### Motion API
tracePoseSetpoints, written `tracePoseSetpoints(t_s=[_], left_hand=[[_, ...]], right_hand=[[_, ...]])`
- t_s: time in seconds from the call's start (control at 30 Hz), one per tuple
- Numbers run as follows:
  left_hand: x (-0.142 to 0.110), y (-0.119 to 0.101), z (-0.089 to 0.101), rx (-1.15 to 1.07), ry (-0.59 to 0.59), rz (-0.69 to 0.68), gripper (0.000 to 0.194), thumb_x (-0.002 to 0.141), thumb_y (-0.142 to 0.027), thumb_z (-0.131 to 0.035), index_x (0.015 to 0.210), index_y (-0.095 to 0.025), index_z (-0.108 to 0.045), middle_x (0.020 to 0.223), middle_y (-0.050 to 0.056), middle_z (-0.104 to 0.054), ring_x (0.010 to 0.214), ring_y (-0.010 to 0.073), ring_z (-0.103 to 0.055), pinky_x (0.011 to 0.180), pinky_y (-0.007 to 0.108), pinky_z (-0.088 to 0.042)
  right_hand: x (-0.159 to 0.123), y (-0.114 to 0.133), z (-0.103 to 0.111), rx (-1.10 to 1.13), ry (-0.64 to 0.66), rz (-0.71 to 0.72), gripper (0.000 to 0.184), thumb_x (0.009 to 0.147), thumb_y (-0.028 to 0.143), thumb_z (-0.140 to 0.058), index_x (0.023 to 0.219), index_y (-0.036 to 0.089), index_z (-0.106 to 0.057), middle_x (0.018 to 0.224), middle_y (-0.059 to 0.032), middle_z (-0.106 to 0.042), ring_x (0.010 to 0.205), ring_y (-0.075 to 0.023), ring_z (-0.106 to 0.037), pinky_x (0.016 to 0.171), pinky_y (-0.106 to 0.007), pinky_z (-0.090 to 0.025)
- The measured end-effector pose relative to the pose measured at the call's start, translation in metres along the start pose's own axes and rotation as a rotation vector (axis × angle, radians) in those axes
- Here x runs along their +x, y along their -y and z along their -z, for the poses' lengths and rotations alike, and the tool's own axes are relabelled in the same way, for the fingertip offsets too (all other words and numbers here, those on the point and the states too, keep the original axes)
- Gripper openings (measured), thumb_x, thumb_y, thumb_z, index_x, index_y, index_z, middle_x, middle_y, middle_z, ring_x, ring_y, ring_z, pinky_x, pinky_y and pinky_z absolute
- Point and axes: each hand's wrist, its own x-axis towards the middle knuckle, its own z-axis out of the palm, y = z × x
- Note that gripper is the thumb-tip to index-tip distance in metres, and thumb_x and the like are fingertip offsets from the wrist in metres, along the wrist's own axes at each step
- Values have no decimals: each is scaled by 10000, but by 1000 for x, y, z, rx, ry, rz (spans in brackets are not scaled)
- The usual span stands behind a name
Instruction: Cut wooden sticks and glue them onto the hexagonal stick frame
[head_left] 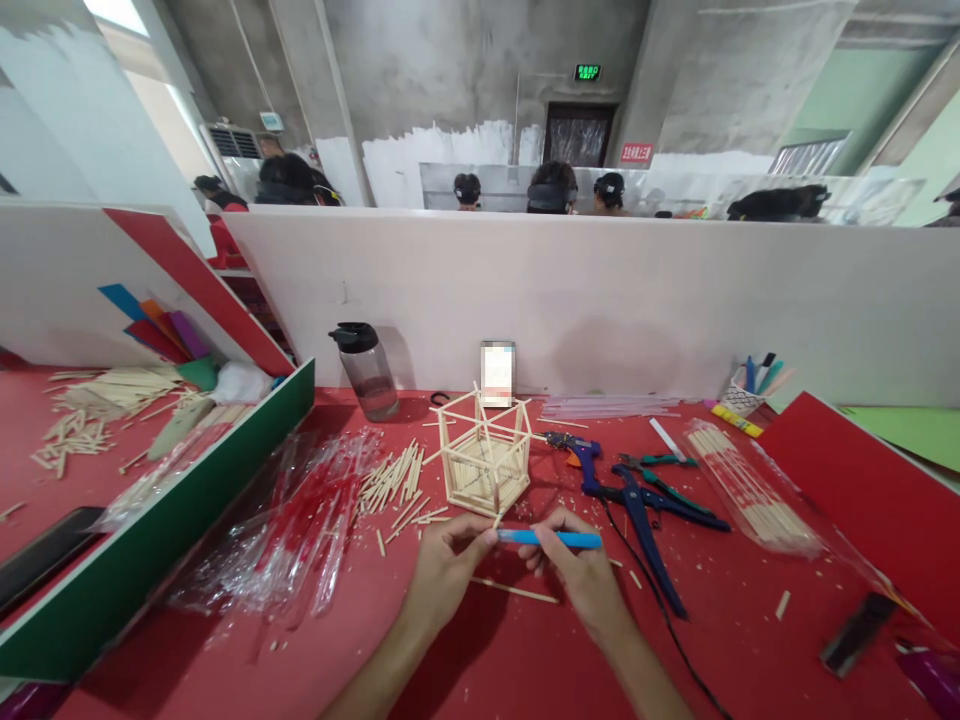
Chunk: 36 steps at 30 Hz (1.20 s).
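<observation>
My right hand point(576, 562) is closed around a blue pen point(577, 540), held level, its paler end pointing left. That end meets the fingertips of my left hand point(454, 552), which is pinched shut; the tip of a thin wooden stick point(496, 521) pokes up from those fingertips. Just beyond both hands stands a hexagonal frame point(487, 470) built of wooden sticks, with a slatted base and open sides. On the table below my hands lies a long loose stick point(517, 590). Short cut sticks point(394, 478) are heaped left of the frame.
Right of the frame lie a blue glue gun point(581, 455) with its cord, blue-handled cutters point(649, 530) and green-handled pliers point(667, 480). Bagged sticks point(750, 485) lie farther right. Plastic wrappers point(300, 520), a bottle point(367, 370) and a lit phone point(498, 373) stand or lie around. A green divider point(187, 510) borders the left.
</observation>
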Motion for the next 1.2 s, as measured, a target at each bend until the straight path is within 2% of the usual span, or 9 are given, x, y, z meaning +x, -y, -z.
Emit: tracePoseSetpoints(t_s=[0.23, 0.4, 0.53, 0.73, 0.83, 0.9, 0.97, 1.1, 1.2], left_hand=[[4, 6, 1, 20, 26, -22, 344, 752, -482, -720, 787, -141, -747, 724, 72, -742, 676, 219, -661, 668, 314, -518], [14, 1, 13, 288, 104, -165, 270, 891, -403, -582, 913, -194, -752, 944, 72, -765, 905, 243, -686, 818, 311, -503], [19, 10, 15, 566, 225, -209, 298, 971, -394, -478, 1011, -229, -723, 973, 66, -766, 913, 239, -695, 805, 286, -473], [32, 20, 5, 795, 220, -211, 311, 991, -368, -415, 1018, -227, -691, 898, 78, -759, 832, 257, -705, 702, 276, -410], [39, 13, 4, 788, 198, -217, 284, 975, -361, -431, 979, -223, -679, 882, 80, -753, 815, 260, -699, 682, 281, -391], [41, 8, 4, 770, 184, -220, 264, 960, -356, -447, 954, -222, -675, 882, 79, -751, 832, 263, -695, 693, 286, -393], [41, 3, 5, 736, 175, -221, 253, 947, -365, -463, 926, -218, -668, 878, 75, -750, 845, 261, -693, 711, 291, -407], [35, -5, 8, 578, 199, -184, 259, 906, -407, -498, 900, -199, -652, 830, 54, -746, 777, 227, -694, 706, 287, -464], [29, -9, 9, 307, 251, -69, 335, 848, -474, -559, 977, -175, -637, 814, 52, -738, 657, 197, -675, 653, 293, -493]], right_hand=[[-1, 2, -4, -56, 30, 16, 413, 818, 593, -690, 764, 198, -587, 661, -30, -701, 579, -165, -640, 555, -271, -502], [-1, 32, 21, -522, 65, 221, 279, 954, 455, -558, 866, 209, -657, 791, -20, -673, 742, -176, -629, 685, -277, -484], [2, 33, 46, -867, 42, 335, 184, 940, 281, -556, 1059, 227, -686, 1023, -69, -668, 979, -230, -611, 906, -351, -468], [2, 17, 59, -1285, 215, 293, 770, 735, -18, -460, 1440, 286, -504, 1293, -85, -597, 1165, -247, -535, 1021, -398, -409], [6, 22, 77, -1385, 58, 313, 619, 805, 49, -462, 1378, 261, -565, 1322, -107, -591, 1181, -266, -540, 1024, -421, -402], [9, 25, 97, -1489, -162, 262, 461, 882, 212, -505, 1334, 225, -597, 1281, -149, -617, 1166, -317, -552, 996, -467, -411], [10, 25, 117, -1611, -333, 166, 502, 903, 399, -536, 1361, 195, -570, 1290, -190, -613, 1199, -375, -536, 990, -523, -397], [8, 18, 140, -1765, -366, -26, 627, 885, 545, -529, 1396, 181, -533, 1416, -209, -536, 1297, -398, -484, 1029, -552, -351], [6, 14, 141, -1798, -340, -36, 642, 891, 541, -509, 1413, 168, -515, 1404, -230, -538, 1285, -400, -494, 1016, -538, -358]])
